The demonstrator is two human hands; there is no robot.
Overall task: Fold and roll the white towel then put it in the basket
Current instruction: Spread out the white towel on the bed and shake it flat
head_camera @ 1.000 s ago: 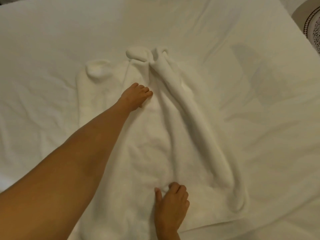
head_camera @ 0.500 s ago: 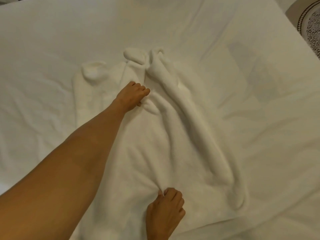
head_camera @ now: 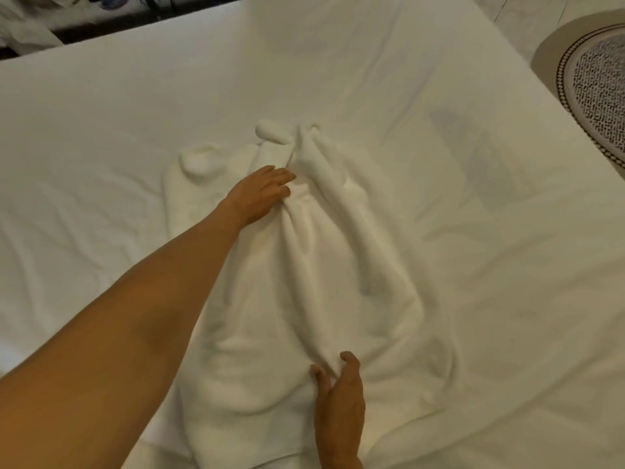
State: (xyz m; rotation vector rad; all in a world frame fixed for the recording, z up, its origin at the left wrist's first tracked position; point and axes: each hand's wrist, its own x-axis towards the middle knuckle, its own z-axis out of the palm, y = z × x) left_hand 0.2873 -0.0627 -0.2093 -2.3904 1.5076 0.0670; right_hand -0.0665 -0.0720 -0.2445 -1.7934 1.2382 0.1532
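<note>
the white towel (head_camera: 338, 292) lies with its long axis away from the person; left hand (head_camera: 260, 194) pinches a ridge at the far end, right hand (head_camera: 338, 401) pinches the same ridge near.

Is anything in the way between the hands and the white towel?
No, nothing visible is. The left hand pinches the white towel at its far end and the right hand pinches its near end. The towel lies bunched on the bed sheet.
</note>
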